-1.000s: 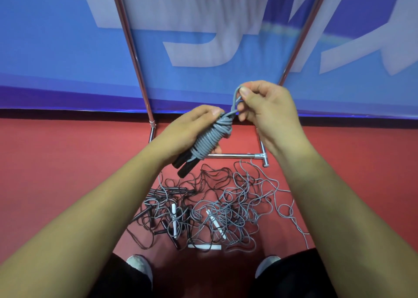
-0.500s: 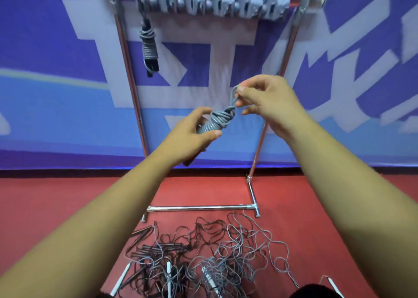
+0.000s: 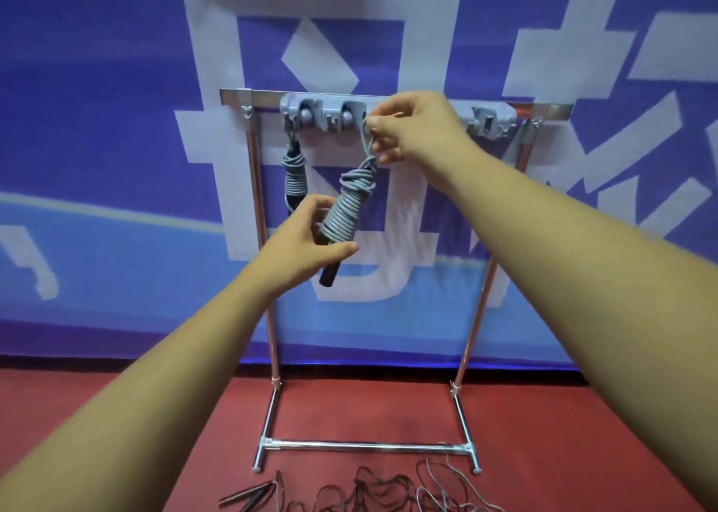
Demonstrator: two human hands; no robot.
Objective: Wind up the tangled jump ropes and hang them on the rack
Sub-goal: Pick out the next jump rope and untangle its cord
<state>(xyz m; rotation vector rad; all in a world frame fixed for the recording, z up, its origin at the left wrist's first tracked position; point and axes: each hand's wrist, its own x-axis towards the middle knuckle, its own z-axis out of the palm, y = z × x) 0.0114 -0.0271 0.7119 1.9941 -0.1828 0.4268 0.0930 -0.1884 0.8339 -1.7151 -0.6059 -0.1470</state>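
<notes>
Our left hand (image 3: 307, 239) grips a coiled grey jump rope (image 3: 347, 209); our right hand (image 3: 412, 130) pinches its loop. The chrome rack (image 3: 365, 446), frame centre, holds a second coiled rope (image 3: 294, 181).

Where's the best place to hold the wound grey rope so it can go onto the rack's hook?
Pinch the free loop sticking up from the wound grey rope, coming from the right as the right hand does; it is the only open eye for the rack's hooks. Steady the black handles from below-left with the left hand.

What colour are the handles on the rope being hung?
Black handles under grey cord; head view shows it best.
</notes>
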